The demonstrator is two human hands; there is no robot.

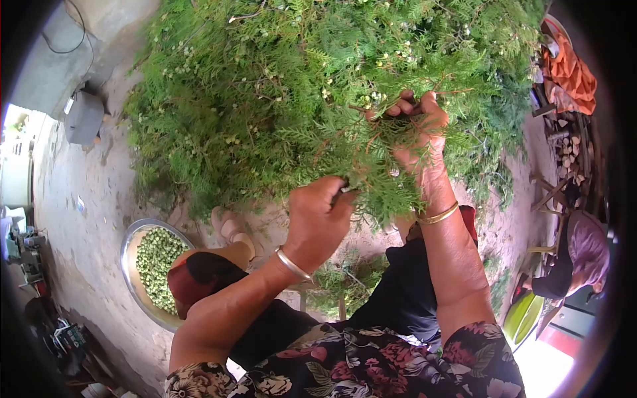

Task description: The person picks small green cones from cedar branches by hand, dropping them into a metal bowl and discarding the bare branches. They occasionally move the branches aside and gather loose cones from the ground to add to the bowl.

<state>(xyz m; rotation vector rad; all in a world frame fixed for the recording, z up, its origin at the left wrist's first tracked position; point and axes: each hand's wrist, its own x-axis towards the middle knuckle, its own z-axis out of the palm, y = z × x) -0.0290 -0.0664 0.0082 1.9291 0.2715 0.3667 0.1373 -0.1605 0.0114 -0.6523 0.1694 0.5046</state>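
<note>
- Pile point(265, 99): green, scale-leaved branches with small pale cones. It fills the frame from 10 to 2 o'clock and lies on the bare ground point(86, 199).
- Bowl point(131, 242): round metal, at 8 o'clock on the ground and well apart from both hands. It holds green seeds point(156, 262).
- Second person point(584, 255): at 4 o'clock by the frame edge, in purple, not near the sprig.
- Cloth point(572, 71): orange, at 2 o'clock by the far edge, beside the pile.
- Basin point(523, 317): green, at 4 o'clock, below the second person.
- Sprig point(371, 176): held between the hands just right of centre. Its foliage merges with the pile's lower edge.
- Left hand point(317, 222): at centre, closed in a pinch on the sprig's lower end. A small dark item at the fingertips cannot be identified.
- Right hand point(419, 132): at 2 o'clock, closed in a fist around the sprig's upper stems.
- Bangles: silver point(292, 264) on the left wrist, gold point(438, 213) on the right.
</note>
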